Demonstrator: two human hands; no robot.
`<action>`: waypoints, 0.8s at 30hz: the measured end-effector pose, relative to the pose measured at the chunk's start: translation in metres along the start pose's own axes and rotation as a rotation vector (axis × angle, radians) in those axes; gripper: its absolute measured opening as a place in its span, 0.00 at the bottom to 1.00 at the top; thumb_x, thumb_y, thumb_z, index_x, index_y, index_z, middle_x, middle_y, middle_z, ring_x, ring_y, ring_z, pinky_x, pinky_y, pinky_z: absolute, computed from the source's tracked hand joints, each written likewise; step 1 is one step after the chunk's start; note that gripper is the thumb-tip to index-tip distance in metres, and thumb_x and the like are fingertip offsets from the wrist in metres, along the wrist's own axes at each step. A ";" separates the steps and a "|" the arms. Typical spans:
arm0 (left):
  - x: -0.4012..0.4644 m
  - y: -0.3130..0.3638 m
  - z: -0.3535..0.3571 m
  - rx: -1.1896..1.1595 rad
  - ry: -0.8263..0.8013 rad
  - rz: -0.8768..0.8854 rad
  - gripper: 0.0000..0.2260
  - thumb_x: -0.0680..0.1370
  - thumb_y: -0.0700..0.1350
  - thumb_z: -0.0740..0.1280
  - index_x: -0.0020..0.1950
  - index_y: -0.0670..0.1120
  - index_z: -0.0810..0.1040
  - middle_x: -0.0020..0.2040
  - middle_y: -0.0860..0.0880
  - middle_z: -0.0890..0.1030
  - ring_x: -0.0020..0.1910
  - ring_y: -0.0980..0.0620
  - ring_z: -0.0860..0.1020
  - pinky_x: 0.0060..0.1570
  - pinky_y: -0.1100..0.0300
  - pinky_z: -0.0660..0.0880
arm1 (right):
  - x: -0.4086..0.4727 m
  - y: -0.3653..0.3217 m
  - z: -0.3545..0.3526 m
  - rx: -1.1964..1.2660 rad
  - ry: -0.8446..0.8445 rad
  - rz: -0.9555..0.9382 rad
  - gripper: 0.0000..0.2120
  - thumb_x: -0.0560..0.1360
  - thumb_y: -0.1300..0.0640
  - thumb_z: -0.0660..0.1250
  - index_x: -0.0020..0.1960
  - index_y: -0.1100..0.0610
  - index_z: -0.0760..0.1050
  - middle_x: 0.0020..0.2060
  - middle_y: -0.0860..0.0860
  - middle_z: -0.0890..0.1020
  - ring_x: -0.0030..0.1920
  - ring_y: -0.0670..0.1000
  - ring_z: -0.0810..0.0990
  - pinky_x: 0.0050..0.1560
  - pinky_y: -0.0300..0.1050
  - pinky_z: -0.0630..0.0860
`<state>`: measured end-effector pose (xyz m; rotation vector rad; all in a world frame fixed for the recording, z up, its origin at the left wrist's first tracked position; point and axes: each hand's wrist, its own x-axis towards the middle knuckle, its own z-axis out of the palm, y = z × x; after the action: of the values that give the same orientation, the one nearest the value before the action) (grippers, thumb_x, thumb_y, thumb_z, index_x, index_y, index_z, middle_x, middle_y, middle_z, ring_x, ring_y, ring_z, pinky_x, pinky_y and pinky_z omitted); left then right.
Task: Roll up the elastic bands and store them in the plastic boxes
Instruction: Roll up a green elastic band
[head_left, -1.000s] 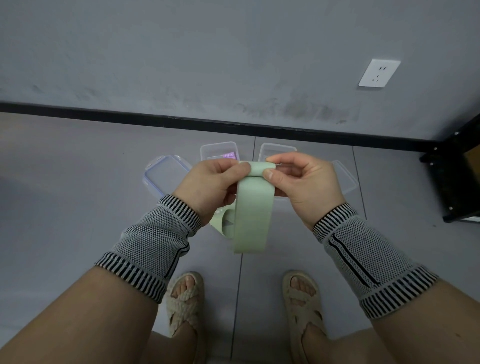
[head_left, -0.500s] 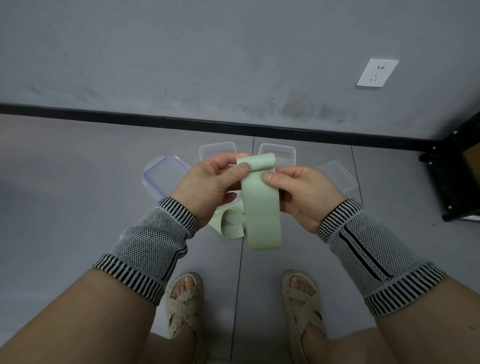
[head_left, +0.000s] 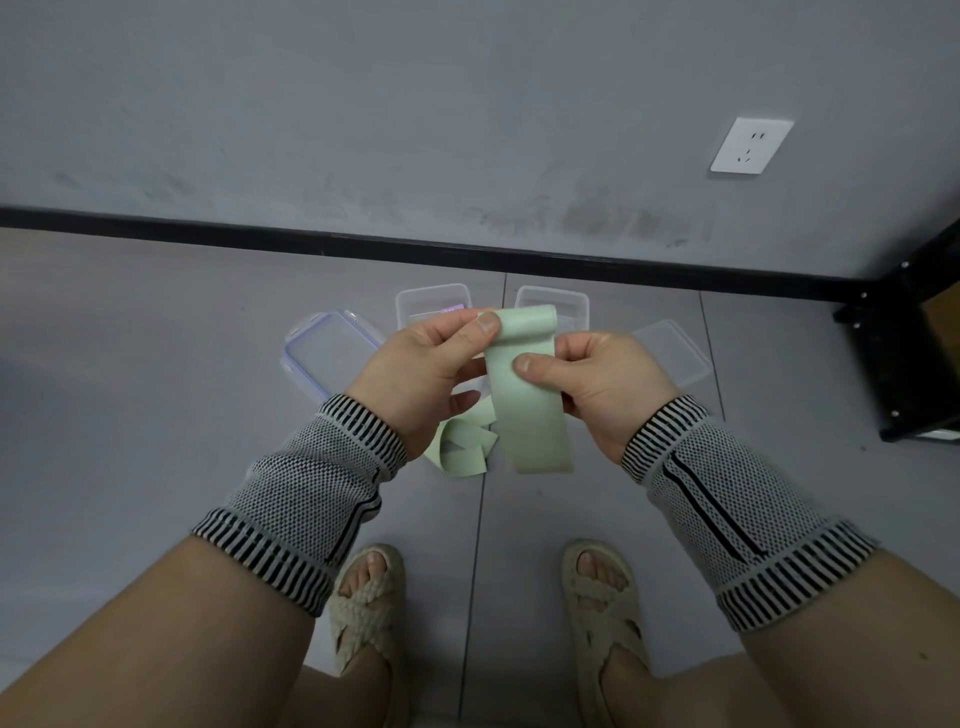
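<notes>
- Left hand (head_left: 415, 364) pinches the top left edge of a pale green elastic band (head_left: 527, 400), thumb on the near face, fingers curled behind; grip clamped on the band.
- Right hand (head_left: 602, 384) pinches the same band lower on its right edge, thumb pressed flat on the near face; grip also clamped on it.
- Band held in the air above the floor (head_left: 156, 415), between the hands. Top end curls over into a small bend just above the left thumb; the rest hangs straight down, bottom edge free.
- Second green band (head_left: 460, 447) shows below the left hand, looped and twisted; cannot tell whether it hangs from the hand or lies on the floor.
- Both wrists wear grey mesh sleeves with black-and-white striped cuffs: left sleeve (head_left: 311, 499), right sleeve (head_left: 727, 499).
- On the floor behind the hands, two clear plastic boxes side by side near the wall: left box (head_left: 434, 301) has something purple inside, partly hidden by the left hand; right box (head_left: 566, 304), contents unclear.
- Lid with a bluish rim (head_left: 327, 353) lies left of the boxes; clear lid (head_left: 675, 351) lies right of them.
- Feet in beige woven sandals at the bottom: left sandal (head_left: 366, 608), right sandal (head_left: 605, 618).
- Black baseboard (head_left: 260, 236) along the grey wall, white socket (head_left: 750, 145) on the wall upper right, black metal frame (head_left: 904, 353) at the right edge.
</notes>
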<state>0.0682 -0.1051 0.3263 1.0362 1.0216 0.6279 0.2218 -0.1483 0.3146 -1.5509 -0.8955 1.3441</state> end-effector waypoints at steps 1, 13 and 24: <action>0.000 -0.001 -0.001 -0.003 -0.006 -0.001 0.07 0.79 0.49 0.63 0.51 0.52 0.80 0.45 0.54 0.82 0.45 0.56 0.79 0.49 0.57 0.70 | -0.001 0.000 0.001 -0.021 0.006 -0.010 0.27 0.60 0.50 0.76 0.46 0.72 0.75 0.43 0.64 0.83 0.47 0.66 0.82 0.50 0.66 0.78; 0.005 -0.002 -0.007 -0.086 0.020 0.101 0.10 0.78 0.35 0.62 0.58 0.37 0.76 0.49 0.40 0.80 0.46 0.47 0.80 0.51 0.53 0.78 | 0.001 -0.001 -0.005 0.166 -0.084 -0.016 0.13 0.69 0.58 0.72 0.52 0.61 0.77 0.37 0.54 0.81 0.34 0.49 0.78 0.37 0.41 0.76; 0.001 -0.002 0.002 -0.097 0.000 0.116 0.11 0.75 0.30 0.64 0.51 0.42 0.79 0.45 0.44 0.81 0.43 0.49 0.82 0.43 0.56 0.81 | -0.002 -0.005 -0.003 0.114 0.040 -0.160 0.03 0.74 0.59 0.69 0.45 0.58 0.80 0.29 0.52 0.82 0.29 0.49 0.79 0.33 0.43 0.79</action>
<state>0.0706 -0.1060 0.3246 1.0150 0.9271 0.7649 0.2245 -0.1484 0.3203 -1.3846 -0.8830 1.2243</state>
